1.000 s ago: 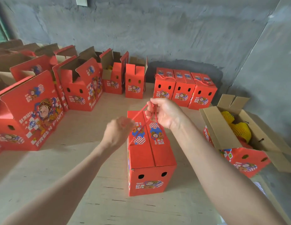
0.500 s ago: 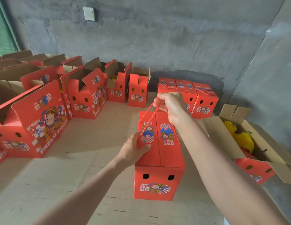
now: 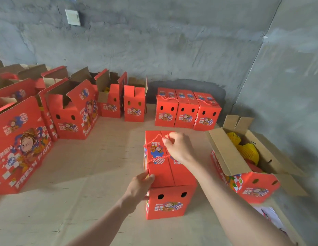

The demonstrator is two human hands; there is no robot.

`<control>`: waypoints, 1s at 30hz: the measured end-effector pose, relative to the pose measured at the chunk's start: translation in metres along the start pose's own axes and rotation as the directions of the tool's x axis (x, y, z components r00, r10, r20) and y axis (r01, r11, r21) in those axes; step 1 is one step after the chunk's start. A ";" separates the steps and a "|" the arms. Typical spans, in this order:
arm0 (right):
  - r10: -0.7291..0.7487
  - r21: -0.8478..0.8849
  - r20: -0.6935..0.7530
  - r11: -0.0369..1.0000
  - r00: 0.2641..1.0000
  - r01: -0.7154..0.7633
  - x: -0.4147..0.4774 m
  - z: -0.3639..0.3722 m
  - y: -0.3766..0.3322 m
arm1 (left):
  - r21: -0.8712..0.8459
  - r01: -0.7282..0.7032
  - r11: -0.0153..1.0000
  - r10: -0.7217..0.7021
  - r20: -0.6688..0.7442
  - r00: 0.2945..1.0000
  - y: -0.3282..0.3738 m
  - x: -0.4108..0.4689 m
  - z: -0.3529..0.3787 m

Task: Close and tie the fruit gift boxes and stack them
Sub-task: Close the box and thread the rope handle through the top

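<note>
A closed red fruit gift box is in front of me above the cardboard-covered floor. My right hand grips its red rope handle over the lid. My left hand holds the box's near left top corner, thumb on the lid. Three closed, tied boxes stand in a row against the wall behind it.
An open box with yellow net-wrapped fruit lies at the right. Several open red boxes line the left side and back, with a large one at the near left. Grey concrete walls meet in the right corner.
The box has moved forward toward the row at the wall. My right hand kept hold of the rope handle. My left hand slid back to the near corner.
</note>
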State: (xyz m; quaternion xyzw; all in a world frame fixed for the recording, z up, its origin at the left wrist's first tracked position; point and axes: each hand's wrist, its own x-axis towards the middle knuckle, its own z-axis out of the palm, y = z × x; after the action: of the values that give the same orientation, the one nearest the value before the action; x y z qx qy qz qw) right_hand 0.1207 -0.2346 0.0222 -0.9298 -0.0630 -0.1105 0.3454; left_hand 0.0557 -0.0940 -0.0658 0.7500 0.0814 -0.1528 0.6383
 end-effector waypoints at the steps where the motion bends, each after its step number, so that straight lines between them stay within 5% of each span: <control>1: 0.015 -0.214 0.073 0.977 0.997 0.001 -0.006 0.006 0.007 | -0.024 -0.004 1.000 0.004 0.001 1.000 0.001 0.000 0.001; 3: 0.161 -0.490 0.142 0.869 0.977 -0.073 -0.020 0.018 0.023 | -0.048 -0.010 0.999 0.010 0.000 1.000 0.000 0.002 0.001; 5: 0.141 -0.466 0.158 0.883 0.977 -0.052 -0.038 0.030 0.036 | -0.048 -0.011 0.999 0.011 0.014 1.000 -0.001 0.004 0.001; 8: -0.040 -0.405 0.328 0.897 0.944 0.178 -0.063 0.044 0.050 | -0.060 -0.026 0.998 0.028 0.035 0.999 -0.003 0.010 0.001; 12: 0.000 -0.408 0.469 0.887 0.883 0.216 -0.062 0.041 0.063 | -0.063 -0.027 0.998 0.029 0.044 0.999 0.002 0.021 0.001; 17: -0.059 -0.485 0.426 0.827 0.903 0.284 -0.042 0.038 0.081 | -0.006 -0.020 1.000 0.021 0.050 0.999 0.015 0.043 0.007; 22: 0.062 -0.574 0.275 0.811 0.959 0.112 -0.010 0.056 0.092 | 0.372 -0.248 0.894 0.347 -0.229 0.909 0.030 0.076 0.027; 27: 0.213 -0.558 0.237 0.828 0.948 -0.047 0.025 0.065 0.103 | 0.549 -0.416 0.725 0.480 0.031 0.877 0.042 0.109 0.037; 30: 0.247 -0.544 0.250 0.836 0.936 -0.076 0.049 0.058 0.117 | 0.681 -0.380 0.626 0.378 0.161 0.912 0.053 0.132 0.042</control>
State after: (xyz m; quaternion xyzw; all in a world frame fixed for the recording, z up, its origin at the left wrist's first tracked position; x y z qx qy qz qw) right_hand 0.1997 -0.2822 -0.0819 -0.9959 -0.0042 0.0539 0.0718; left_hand 0.1916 -0.1537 -0.0660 0.9343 -0.1428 -0.0351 0.3246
